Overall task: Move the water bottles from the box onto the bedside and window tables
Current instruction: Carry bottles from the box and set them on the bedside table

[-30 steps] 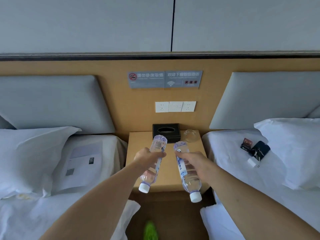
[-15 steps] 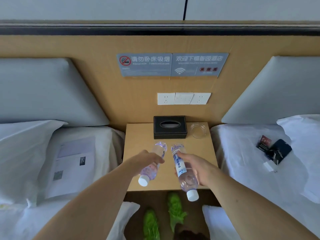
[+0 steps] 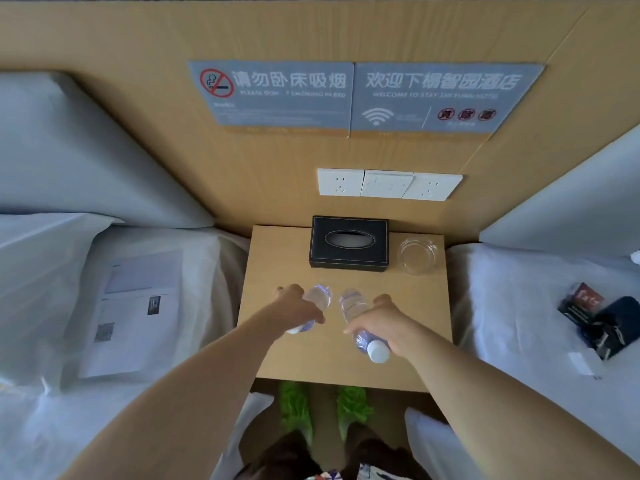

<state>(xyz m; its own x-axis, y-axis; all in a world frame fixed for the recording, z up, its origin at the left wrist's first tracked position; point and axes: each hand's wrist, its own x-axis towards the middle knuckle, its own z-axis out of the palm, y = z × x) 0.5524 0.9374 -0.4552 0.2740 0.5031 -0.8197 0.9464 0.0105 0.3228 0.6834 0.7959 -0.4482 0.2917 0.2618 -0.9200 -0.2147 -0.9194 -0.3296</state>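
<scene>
Two water bottles are in our grip over the middle of the bedside table (image 3: 277, 362): our left hand (image 3: 296, 306) wraps the left bottle (image 3: 320, 297), our right hand (image 3: 384, 320) the right bottle (image 3: 351, 306). Both tilt, caps toward the front edge; whether their bases touch the tabletop we cannot tell.

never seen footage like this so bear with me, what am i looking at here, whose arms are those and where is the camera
There is no machine: the camera sits on a person's head and looks forward and down, so the two bare arms are the wearer's own. The left hand grips one water bottle, and the right hand grips another bottle; both are tilted, caps towards the wearer, over a wooden bedside table between two beds. On the table stand a black tissue box and a clear glass ashtray. Papers lie on the left bed, small dark items on the right one.
</scene>
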